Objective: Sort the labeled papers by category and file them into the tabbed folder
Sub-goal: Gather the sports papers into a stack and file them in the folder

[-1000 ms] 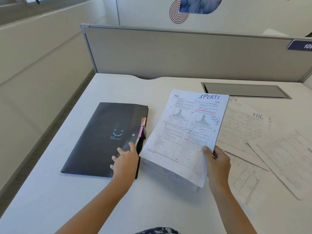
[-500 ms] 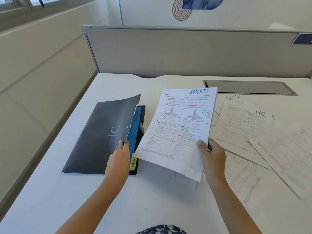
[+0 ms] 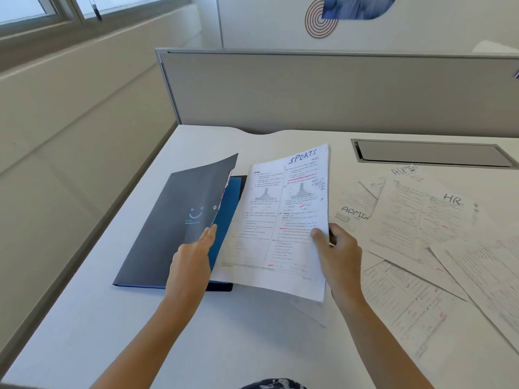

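Observation:
A dark grey folder [image 3: 174, 223] with a smiley logo lies on the left of the white desk. My left hand [image 3: 193, 256] holds its front cover lifted at the right edge, showing a blue divider [image 3: 229, 209] inside. My right hand [image 3: 339, 259] grips a sheaf of printed papers headed "SPORTS" [image 3: 283, 217] by its right edge. The sheaf hangs above the desk, and its left edge overlaps the open folder. To the right lie loose sheets headed "ADMIN" [image 3: 355, 213] and "HR" [image 3: 438, 211].
More printed sheets [image 3: 477, 276] spread over the desk's right side to its edge. A grey cable-tray lid [image 3: 429, 153] is set into the desk at the back right. A grey partition [image 3: 337, 91] closes the far edge. The desk's left edge drops to the floor.
My left hand went from lying flat on the closed folder to lifting its cover, exposing the blue divider. The SPORTS sheaf moved left, over the folder's open edge.

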`<action>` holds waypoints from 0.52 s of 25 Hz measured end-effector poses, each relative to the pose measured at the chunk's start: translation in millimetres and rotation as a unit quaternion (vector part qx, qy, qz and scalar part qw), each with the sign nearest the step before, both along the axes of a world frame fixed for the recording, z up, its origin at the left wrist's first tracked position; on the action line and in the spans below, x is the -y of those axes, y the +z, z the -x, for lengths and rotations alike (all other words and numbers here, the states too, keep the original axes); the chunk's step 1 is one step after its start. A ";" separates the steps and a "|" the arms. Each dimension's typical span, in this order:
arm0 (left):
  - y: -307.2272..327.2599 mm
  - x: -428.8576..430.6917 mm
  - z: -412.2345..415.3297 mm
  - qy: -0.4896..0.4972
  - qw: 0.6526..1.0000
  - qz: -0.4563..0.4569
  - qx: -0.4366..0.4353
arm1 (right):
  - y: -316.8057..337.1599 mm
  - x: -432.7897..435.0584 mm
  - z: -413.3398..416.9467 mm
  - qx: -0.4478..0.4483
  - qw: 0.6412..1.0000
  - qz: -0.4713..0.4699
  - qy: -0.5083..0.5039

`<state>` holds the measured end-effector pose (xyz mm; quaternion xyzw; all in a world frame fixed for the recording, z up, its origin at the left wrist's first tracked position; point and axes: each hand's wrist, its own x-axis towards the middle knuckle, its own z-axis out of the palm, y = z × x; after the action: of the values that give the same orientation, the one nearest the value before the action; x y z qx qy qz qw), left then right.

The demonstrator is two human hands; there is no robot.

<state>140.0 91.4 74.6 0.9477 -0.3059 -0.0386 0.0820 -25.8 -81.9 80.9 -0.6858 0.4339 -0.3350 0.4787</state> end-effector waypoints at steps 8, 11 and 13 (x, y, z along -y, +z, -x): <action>5.7 -4.6 0.7 0.003 0.998 0.066 -0.004 | 10.2 -22.4 -53.9 -0.025 0.996 -0.002 0.082; 10.2 -5.5 2.0 -0.004 0.997 0.073 -0.009 | 10.5 -21.6 -71.8 -0.052 0.994 -0.019 0.095; 10.2 -7.0 -0.7 0.002 0.997 0.078 -0.004 | 12.4 -15.7 -79.1 -0.062 0.994 -0.013 0.090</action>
<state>140.7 98.5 84.7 0.9388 -0.3061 -0.0186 0.1566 53.3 -66.1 93.2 -0.7355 0.4034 -0.2417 0.4878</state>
